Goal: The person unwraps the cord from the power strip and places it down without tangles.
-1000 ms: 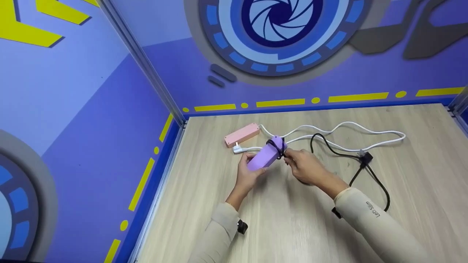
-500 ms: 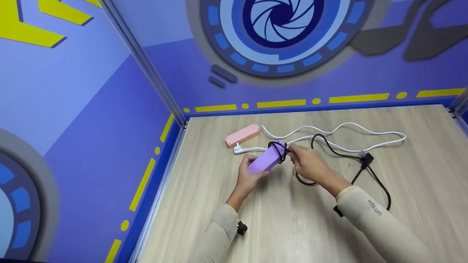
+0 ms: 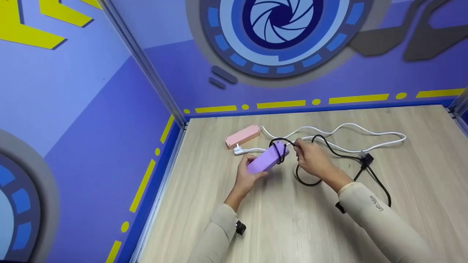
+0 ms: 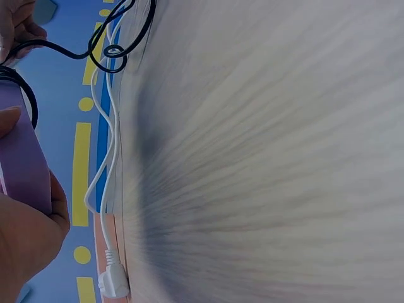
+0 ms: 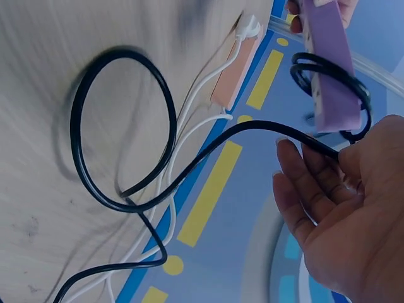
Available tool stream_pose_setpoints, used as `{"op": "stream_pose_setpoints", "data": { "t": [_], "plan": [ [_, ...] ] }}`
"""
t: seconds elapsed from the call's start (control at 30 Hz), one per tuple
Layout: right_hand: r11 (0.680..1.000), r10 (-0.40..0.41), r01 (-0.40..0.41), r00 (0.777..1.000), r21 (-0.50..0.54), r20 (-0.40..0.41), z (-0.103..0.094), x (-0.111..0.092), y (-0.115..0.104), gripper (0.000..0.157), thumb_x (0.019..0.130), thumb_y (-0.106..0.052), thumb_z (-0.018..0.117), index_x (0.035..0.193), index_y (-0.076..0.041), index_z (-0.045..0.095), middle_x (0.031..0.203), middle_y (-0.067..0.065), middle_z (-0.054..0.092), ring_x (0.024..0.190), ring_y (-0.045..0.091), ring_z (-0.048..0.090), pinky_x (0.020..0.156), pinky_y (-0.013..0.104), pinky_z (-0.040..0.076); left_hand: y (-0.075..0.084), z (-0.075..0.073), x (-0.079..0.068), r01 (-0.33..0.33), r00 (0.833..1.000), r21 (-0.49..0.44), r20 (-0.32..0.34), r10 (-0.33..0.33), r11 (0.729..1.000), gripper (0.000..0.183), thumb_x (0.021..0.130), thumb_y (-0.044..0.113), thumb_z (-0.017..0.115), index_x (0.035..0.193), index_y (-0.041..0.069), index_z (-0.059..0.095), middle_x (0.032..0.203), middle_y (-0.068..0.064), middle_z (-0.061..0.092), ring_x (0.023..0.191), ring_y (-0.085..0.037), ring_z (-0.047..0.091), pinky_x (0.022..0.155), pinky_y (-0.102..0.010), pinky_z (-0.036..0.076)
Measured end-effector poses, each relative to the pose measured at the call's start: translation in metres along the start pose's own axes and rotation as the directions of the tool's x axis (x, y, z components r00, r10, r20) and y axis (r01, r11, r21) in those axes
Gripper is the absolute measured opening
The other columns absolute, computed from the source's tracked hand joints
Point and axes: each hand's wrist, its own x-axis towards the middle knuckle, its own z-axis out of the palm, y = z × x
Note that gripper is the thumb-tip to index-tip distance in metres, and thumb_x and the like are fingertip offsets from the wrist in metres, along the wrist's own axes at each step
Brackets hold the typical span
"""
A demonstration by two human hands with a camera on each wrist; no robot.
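My left hand [image 3: 245, 179] grips the lower end of a purple power strip [image 3: 260, 163], which is tilted above the table. A black cord [image 3: 306, 184] wraps around the strip's far end in several turns. To the right of that end, my right hand [image 3: 313, 159] pinches the cord between thumb and forefinger; its other fingers are loosely bent in the right wrist view. From the pinch, the cord drops into a round loop [image 5: 74, 136]. In the left wrist view, the hand partly covers the purple strip [image 4: 25, 158].
A pink power strip [image 3: 242, 136] lies behind, with its white plug [image 3: 238, 149] beside it. Its white cord [image 3: 387, 132] runs far to the right. The black plug [image 3: 366, 158] rests on the table [image 3: 292, 226] at the right. Printed walls stand behind and left.
My right hand has moved slightly right and up, away from the purple strip, drawing a stretch of black cord with it. The left hand stays nearly still, having lowered the strip slightly.
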Motion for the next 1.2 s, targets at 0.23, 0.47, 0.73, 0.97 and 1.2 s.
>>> {"op": "stream_pose_setpoints", "data": {
  "t": [0.23,0.47,0.73,0.97,1.2],
  "plan": [
    [0.997,0.080,-0.080,0.996,-0.001,0.037,-0.001,-0.003,0.018,0.006,0.096,-0.012,0.057,0.093,-0.009,0.061,0.069,0.000,0.065,0.063,0.017,0.060,0.060,0.036,0.044,0.020,-0.002,-0.002,-0.016,0.999,-0.032,-0.040,0.015,0.999,0.060,0.063,-0.011,0.081,0.116,-0.002,0.055,0.120,-0.017,0.063,0.115,-0.026,0.056,0.103,-0.040,0.040],
    [0.989,0.141,-0.145,0.984,0.024,0.113,-0.001,-0.010,0.039,0.008,0.097,-0.012,0.056,0.092,-0.007,0.059,0.074,0.003,0.064,0.065,0.017,0.058,0.061,0.036,0.044,0.024,-0.014,0.000,-0.031,0.995,-0.006,-0.090,0.031,0.999,0.059,0.065,-0.010,0.081,0.117,-0.004,0.054,0.124,-0.018,0.062,0.118,-0.025,0.055,0.105,-0.043,0.038],
    [0.986,0.166,-0.169,0.973,0.009,0.159,-0.002,-0.022,0.060,0.006,0.097,-0.011,0.056,0.095,-0.005,0.058,0.077,0.009,0.064,0.071,0.025,0.057,0.066,0.041,0.045,-0.008,-0.028,0.012,0.001,0.990,-0.011,-0.139,-0.003,1.000,0.063,0.066,-0.009,0.082,0.121,-0.003,0.052,0.129,-0.016,0.059,0.121,-0.026,0.053,0.107,-0.042,0.036],
    [0.971,0.187,-0.220,0.942,0.092,0.280,0.002,-0.027,0.064,0.008,0.097,-0.010,0.055,0.091,-0.006,0.059,0.075,0.005,0.061,0.066,0.017,0.053,0.060,0.031,0.040,-0.011,-0.032,0.011,0.043,0.988,-0.006,-0.151,-0.043,0.999,0.062,0.067,-0.003,0.085,0.119,0.004,0.052,0.127,-0.012,0.059,0.121,-0.027,0.053,0.106,-0.045,0.038],
    [0.953,0.144,-0.237,0.902,0.188,0.407,0.010,-0.030,0.060,0.013,0.097,-0.010,0.057,0.086,-0.005,0.061,0.073,0.004,0.062,0.065,0.012,0.051,0.058,0.026,0.040,-0.011,-0.032,0.012,0.058,0.985,-0.010,-0.162,-0.059,0.998,0.063,0.068,-0.006,0.084,0.121,0.003,0.051,0.131,-0.012,0.059,0.126,-0.029,0.051,0.112,-0.050,0.034]
  ]
}}
